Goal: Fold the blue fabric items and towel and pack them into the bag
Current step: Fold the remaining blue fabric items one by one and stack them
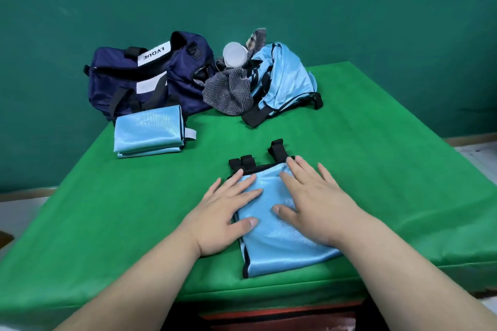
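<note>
Right, both hands are flat on the cloth at the near edge of the green table (376, 156). The left hand (223, 212) lies on the left edge of the folded blue piece (271, 244), fingers straight and spread, thumb resting on the fabric. The right hand (312, 201) covers its right half, fingers splayed wide toward the black straps (242, 162) that poke out of the far end. Neither hand is gripping anything; these are open palms pressing down. I'd say that's to flatten the slippery, shiny fabric so the fold holds and doesn't spring open.

Further back on the left, a second blue piece (149, 131) lies folded into a neat rectangle, just in front of the navy bag (139, 80), parked there for packing, I'd guess. The bag sits at the far left of the table, and whether its zip is open I cannot tell from here.

At the back right there's an unfolded heap: another blue piece (285, 80) crumpled up, with the grey striped towel (228, 94) bunched against it and a pale cup-like container (234, 55) on top. So by my reckoning one piece is done, one is being pressed, and the heap and all the packing are yet to come.
</note>
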